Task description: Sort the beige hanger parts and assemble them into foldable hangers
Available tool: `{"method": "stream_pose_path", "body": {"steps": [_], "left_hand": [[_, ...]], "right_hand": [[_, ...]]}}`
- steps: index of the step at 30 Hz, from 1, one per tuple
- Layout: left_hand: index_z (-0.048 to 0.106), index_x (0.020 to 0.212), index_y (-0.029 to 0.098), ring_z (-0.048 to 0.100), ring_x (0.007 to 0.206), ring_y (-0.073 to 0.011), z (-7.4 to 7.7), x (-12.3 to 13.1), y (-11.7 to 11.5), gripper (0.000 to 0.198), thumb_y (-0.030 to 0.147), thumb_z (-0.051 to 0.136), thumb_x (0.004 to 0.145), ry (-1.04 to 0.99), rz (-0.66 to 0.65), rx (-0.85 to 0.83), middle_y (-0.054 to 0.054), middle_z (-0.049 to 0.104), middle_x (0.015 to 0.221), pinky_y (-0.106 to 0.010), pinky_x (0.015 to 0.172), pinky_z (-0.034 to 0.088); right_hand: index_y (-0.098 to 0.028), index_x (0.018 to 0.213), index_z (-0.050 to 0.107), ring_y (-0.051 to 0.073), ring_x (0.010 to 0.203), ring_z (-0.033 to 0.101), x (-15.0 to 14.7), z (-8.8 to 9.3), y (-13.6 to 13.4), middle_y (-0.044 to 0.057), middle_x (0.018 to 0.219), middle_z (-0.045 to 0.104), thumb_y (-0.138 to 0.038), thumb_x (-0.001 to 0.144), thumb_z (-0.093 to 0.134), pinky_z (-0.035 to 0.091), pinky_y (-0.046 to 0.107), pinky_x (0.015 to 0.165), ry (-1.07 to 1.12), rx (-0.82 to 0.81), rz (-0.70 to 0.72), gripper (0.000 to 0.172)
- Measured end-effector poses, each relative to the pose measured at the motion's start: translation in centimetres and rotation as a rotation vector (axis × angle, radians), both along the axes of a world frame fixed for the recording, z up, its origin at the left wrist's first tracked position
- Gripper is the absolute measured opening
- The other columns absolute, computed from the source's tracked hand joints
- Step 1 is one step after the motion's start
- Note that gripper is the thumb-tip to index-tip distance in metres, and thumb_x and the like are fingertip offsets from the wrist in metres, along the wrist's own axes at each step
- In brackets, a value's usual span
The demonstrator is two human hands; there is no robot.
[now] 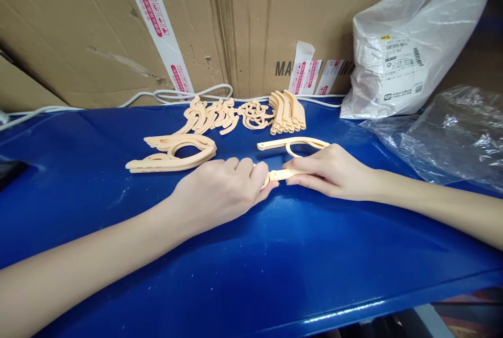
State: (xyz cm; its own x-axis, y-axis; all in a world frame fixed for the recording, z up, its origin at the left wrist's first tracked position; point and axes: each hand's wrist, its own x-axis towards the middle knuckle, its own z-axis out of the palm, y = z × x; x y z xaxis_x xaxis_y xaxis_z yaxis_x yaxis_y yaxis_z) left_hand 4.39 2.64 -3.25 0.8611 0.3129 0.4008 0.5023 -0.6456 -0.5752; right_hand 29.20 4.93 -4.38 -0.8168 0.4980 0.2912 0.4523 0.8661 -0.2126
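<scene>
Both hands meet above the middle of the blue table. My right hand (336, 173) grips a cream plastic folding hanger (281, 174), whose bar end points left from between thumb and fingers. Another cream hanger arm (275, 144) with a curved piece reaches out just behind these fingers; whether it joins the held part is hidden. My left hand (226, 186) is closed round the left end of the hanger, mostly covered by its fingers. Behind my left hand lies a stack of folded cream hangers (176, 155).
Farther back lie wavy hanger arms (208, 114), a heap of hooks (256, 113) and a row of straighter arms (287, 111). A white cable (168, 96) runs along cardboard boxes (251, 29). At the right are a white plastic bag (404, 60) and clear film (459, 133) on the blue table (251, 275).
</scene>
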Motion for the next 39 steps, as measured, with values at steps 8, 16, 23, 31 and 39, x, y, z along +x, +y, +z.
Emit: {"method": "stream_pose_path", "body": {"steps": [8,16,23,31,39], "left_hand": [[0.056,0.068,0.019,0.054,0.047,-0.014,0.1,0.1,0.1,0.036,0.032,0.044,0.099,-0.031,-0.011,0.036,0.002,0.053,0.054,-0.028,0.045,0.034],[0.061,0.079,0.015,0.058,0.053,-0.0161,-0.1,0.1,0.1,0.034,0.039,0.046,0.1,-0.052,-0.068,0.019,0.002,0.056,0.059,-0.029,0.046,0.039],[0.055,0.08,0.017,0.058,0.055,-0.0138,-0.4,0.3,0.1,0.026,0.033,0.048,0.1,-0.032,-0.148,-0.015,0.002,0.061,0.064,-0.027,0.048,0.039],[0.051,0.076,0.019,0.053,0.048,-0.0135,-0.2,0.3,0.0,0.029,0.03,0.042,0.101,-0.066,-0.099,0.025,0.004,0.053,0.055,-0.028,0.044,0.031],[0.052,0.076,0.019,0.055,0.047,-0.0145,-0.2,0.3,0.1,0.028,0.029,0.042,0.1,-0.084,-0.108,0.024,0.003,0.055,0.056,-0.029,0.041,0.033]], "right_hand": [[-0.017,0.105,0.066,0.011,0.064,0.061,0.1,-0.1,0.0,0.003,0.083,0.072,-0.042,0.104,0.036,0.039,0.023,0.06,-0.011,-0.002,0.008,0.039],[-0.015,0.109,0.065,0.011,0.06,0.062,0.1,-0.1,-0.1,0.002,0.075,0.07,-0.039,0.104,0.037,0.039,0.023,0.054,-0.009,0.146,0.035,0.037],[-0.012,0.108,0.064,0.011,0.063,0.064,-0.3,0.3,-0.5,0.001,0.08,0.071,-0.036,0.104,0.04,0.043,0.023,0.054,0.001,0.281,0.115,0.034],[-0.016,0.102,0.065,0.018,0.081,0.064,0.0,0.7,-0.9,0.007,0.09,0.071,-0.032,0.098,0.053,0.049,0.032,0.071,0.188,0.392,0.007,0.02],[-0.018,0.084,0.071,0.029,0.111,0.059,0.2,0.3,0.1,0.012,0.122,0.065,-0.027,0.099,0.048,0.043,0.047,0.092,0.308,0.254,-0.208,0.028]]}}
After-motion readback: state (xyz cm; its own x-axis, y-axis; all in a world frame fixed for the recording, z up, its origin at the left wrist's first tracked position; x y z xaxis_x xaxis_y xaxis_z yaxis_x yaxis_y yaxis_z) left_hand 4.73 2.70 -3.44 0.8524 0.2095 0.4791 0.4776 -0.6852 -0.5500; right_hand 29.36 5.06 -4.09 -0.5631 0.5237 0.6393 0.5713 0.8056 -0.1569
